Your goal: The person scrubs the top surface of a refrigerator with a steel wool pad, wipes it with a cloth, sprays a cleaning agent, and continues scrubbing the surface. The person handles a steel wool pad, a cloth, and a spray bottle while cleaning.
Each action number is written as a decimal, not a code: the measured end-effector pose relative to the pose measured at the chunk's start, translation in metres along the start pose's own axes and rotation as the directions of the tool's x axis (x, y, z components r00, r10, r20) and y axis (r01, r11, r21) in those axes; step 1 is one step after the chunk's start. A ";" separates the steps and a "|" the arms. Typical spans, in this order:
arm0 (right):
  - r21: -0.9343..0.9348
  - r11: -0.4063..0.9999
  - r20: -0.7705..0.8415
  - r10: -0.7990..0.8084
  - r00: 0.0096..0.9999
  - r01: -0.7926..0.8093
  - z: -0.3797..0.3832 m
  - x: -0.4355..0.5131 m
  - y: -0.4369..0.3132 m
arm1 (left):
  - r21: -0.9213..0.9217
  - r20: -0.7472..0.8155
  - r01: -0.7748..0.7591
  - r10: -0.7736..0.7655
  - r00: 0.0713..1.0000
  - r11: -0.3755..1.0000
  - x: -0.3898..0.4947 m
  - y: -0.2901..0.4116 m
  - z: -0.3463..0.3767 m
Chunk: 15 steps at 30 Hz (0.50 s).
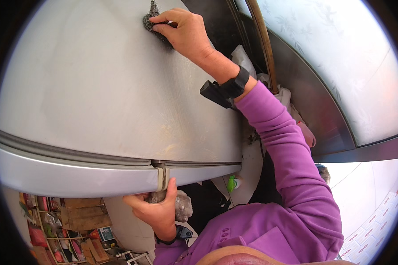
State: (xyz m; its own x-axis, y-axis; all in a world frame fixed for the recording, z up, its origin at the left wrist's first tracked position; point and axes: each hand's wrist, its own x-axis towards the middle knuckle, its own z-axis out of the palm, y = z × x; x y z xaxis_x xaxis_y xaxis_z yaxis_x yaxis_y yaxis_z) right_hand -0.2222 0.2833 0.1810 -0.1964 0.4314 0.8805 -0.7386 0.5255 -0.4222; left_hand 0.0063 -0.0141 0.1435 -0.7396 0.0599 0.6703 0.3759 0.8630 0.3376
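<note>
My right hand [185, 31] pinches a dark grey steel wool scrubber [151, 20] between thumb and fingers. The scrubber rests against the pale side panel [96, 86] of what looks like a refrigerator. Streaks and yellowish smears mark the panel below it. At the silver door [79, 177], my left hand [157, 210] is by the lower edge, its thumb raised next to the hinge [162, 175]. A greyish lumpy bundle [183, 206] shows beside that hand and between its thumb and fingers. Whether the hand holds the bundle or only rests by the door, I cannot tell.
A cluttered shelf rack [56, 228] with cardboard and packets stands at lower left. On the tiled floor is a bottle with a green top [232, 184]. Plastic bags [243, 59] and a wooden pole [263, 43] stand beside a frosted glass panel [338, 49] on the right.
</note>
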 end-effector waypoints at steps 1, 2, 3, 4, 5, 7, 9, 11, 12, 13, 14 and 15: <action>0.034 0.999 -0.008 -0.026 1.000 0.026 -0.002 0.000 0.000 | 0.012 -0.002 -0.009 0.009 1.000 1.000 0.000 -0.001 0.000; 0.039 0.999 0.052 -0.028 0.998 0.026 -0.009 -0.013 -0.009 | -0.004 -0.004 -0.005 0.005 1.000 1.000 -0.001 -0.002 0.000; 0.076 0.992 0.070 -0.107 0.992 0.101 -0.017 -0.032 -0.022 | -0.044 0.001 -0.005 0.005 1.000 0.999 -0.002 -0.002 0.001; 0.054 0.987 0.117 -0.154 0.981 0.149 -0.029 -0.057 -0.040 | -0.044 -0.010 0.004 -0.004 1.000 0.999 -0.003 -0.003 0.001; 0.020 0.985 0.197 -0.170 0.966 0.170 -0.042 -0.085 -0.060 | -0.064 -0.015 0.006 -0.007 1.000 0.998 -0.003 -0.004 0.002; 0.173 0.962 0.211 -0.247 0.946 0.212 -0.061 -0.132 -0.093 | -0.074 -0.021 -0.001 -0.001 1.000 0.997 -0.004 -0.005 0.001; 0.184 0.958 0.235 -0.259 0.937 0.219 -0.068 -0.149 -0.104 | -0.062 -0.030 -0.013 0.011 0.999 0.998 -0.005 -0.005 0.000; 0.116 0.958 0.226 -0.281 0.933 0.261 -0.059 -0.127 -0.084 | -0.071 -0.030 -0.026 0.024 0.999 0.997 -0.005 -0.006 0.001; 0.015 0.956 0.193 -0.289 0.938 0.291 -0.048 -0.104 -0.068 | -0.087 -0.038 -0.033 0.029 0.999 0.996 -0.005 -0.006 0.001; -0.051 0.966 0.121 -0.246 0.962 0.254 -0.035 -0.077 -0.049 | -0.100 -0.046 -0.037 0.032 0.998 0.994 -0.005 -0.007 0.001; -0.073 0.988 0.106 -0.131 0.986 0.139 -0.024 -0.049 -0.028 | -0.100 -0.052 -0.028 0.023 0.998 0.995 -0.005 -0.007 0.001; -0.035 0.994 0.051 -0.104 0.993 0.106 -0.014 -0.018 -0.009 | -0.097 -0.051 -0.019 0.014 0.999 0.995 -0.005 -0.007 0.002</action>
State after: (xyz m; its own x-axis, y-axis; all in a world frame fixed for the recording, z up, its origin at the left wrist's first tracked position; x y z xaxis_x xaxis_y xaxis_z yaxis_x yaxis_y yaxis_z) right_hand -0.2032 0.2812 0.1654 -0.1514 0.3361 0.9296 -0.7325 0.5932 -0.3338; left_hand 0.0065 -0.0195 0.1367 -0.7047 0.0463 0.7080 0.4422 0.8091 0.3872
